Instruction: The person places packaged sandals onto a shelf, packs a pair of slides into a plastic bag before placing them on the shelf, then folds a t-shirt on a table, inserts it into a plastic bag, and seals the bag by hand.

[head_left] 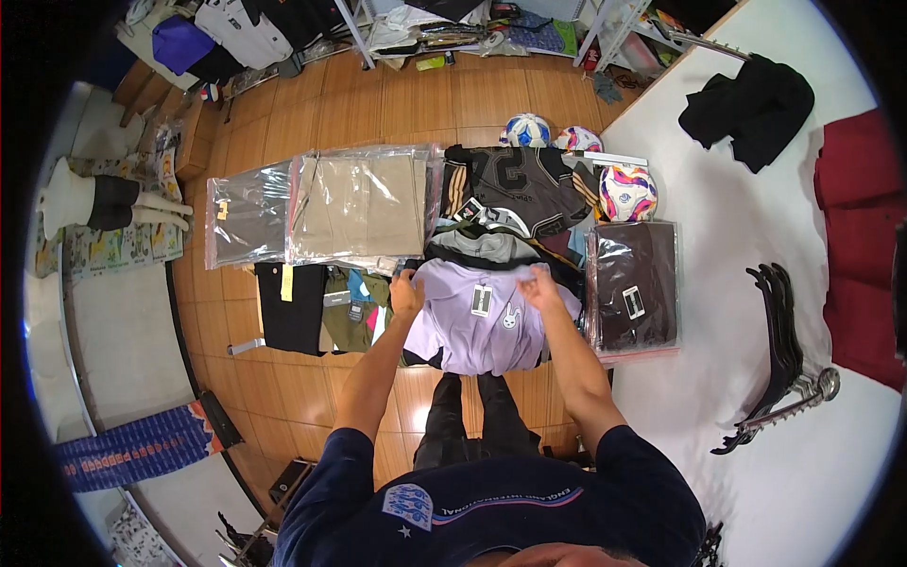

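A lilac shirt (453, 321) with a white rabbit print and a hanging tag (481, 300) is spread in front of me. My left hand (406, 295) is closed at its upper left edge. On the other side, my right hand (539, 287) pinches the fabric near the upper right edge. Just beyond the shirt lies a grey and black garment (487, 248). Farther back is a dark jersey (515, 184) with large numbers on it.
Bagged beige clothing (359, 203) and bagged dark grey clothing (250, 213) lie left. A bagged dark brown garment (635, 288) is at right, below a patterned ball (626, 194). Black trousers (293, 312) lie at near left. Black hangers (779, 340) hang on the right wall.
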`<move>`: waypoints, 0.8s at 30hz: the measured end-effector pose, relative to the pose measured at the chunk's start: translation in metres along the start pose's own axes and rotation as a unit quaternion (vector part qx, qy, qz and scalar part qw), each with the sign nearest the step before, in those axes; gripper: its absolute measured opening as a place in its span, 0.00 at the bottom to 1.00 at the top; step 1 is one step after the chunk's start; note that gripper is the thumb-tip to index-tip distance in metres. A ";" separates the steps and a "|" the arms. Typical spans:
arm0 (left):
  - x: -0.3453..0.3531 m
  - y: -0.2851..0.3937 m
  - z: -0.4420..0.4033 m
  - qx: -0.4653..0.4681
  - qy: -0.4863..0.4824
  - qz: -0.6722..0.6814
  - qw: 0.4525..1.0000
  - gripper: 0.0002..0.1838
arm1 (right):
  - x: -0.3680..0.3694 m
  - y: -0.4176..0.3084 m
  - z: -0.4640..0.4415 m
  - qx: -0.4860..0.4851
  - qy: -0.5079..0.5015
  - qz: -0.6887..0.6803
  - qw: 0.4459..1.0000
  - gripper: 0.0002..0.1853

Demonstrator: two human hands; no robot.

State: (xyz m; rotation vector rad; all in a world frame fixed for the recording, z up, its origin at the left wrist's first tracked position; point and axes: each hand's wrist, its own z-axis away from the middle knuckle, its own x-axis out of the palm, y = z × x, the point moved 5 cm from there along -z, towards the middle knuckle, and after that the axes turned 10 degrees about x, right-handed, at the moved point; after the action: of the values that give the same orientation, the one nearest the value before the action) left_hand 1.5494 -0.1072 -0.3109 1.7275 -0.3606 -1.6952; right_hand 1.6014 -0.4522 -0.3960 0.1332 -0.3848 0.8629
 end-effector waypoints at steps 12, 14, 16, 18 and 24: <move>-0.026 0.038 0.044 -0.007 0.033 0.058 0.998 0.10 | 0.016 -0.018 0.073 -0.156 0.077 0.206 0.963 0.22; -0.032 0.037 0.064 -0.012 0.041 0.070 0.997 0.10 | -0.002 -0.022 0.073 -0.312 0.132 0.451 0.826 0.22; -0.041 0.044 0.087 -0.025 0.035 0.080 0.996 0.10 | -0.020 -0.020 0.080 -0.429 0.137 0.542 0.710 0.18; -0.042 0.040 0.113 -0.043 0.031 0.092 0.994 0.10 | -0.021 -0.014 0.102 -0.466 0.152 0.552 0.675 0.16; -0.062 0.059 0.201 -0.090 0.053 0.160 0.982 0.10 | -0.001 0.006 0.186 -0.642 0.164 0.581 0.473 0.10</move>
State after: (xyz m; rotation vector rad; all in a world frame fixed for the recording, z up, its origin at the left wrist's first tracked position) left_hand 1.3651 -0.1661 -0.2100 1.5273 -0.4000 -1.3566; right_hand 1.5448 -0.4989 -0.2252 -1.9473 -0.6689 1.6452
